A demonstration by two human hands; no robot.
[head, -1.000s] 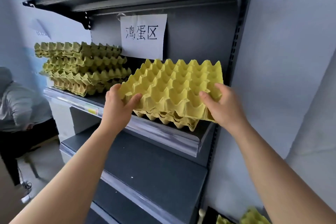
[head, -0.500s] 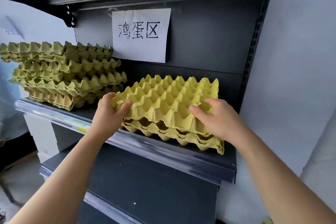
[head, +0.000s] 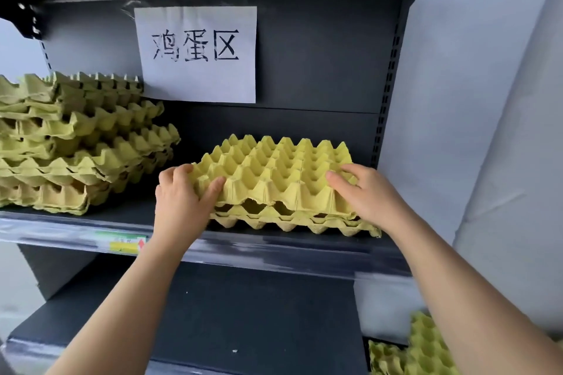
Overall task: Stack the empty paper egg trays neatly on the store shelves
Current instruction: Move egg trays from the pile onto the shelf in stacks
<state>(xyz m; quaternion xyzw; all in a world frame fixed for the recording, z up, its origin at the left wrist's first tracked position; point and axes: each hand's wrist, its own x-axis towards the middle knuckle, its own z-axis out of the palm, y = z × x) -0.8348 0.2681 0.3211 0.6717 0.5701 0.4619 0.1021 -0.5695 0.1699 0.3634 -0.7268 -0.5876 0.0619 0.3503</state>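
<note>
A small pile of yellow paper egg trays [head: 274, 173] lies on the right half of the dark metal shelf [head: 274, 250]. My left hand [head: 179, 204] grips the top tray's front left corner, thumb on top and fingers underneath. My right hand [head: 368, 195] rests on the tray's front right corner, fingers spread over its cups. The top tray sits slightly askew on the lower trays [head: 292, 222], with a gap at the front. A taller, uneven stack of egg trays [head: 79, 143] stands on the left of the same shelf.
A white paper sign [head: 198, 53] with handwritten characters is taped to the shelf's back panel. A lower shelf [head: 243, 313] juts out beneath. More yellow trays [head: 417, 350] lie at the bottom right. A pale wall [head: 487, 100] flanks the unit's right side.
The tray went from tilted in the air down onto the pile on the shelf. My hands followed it down, and the camera moved closer to the shelf.
</note>
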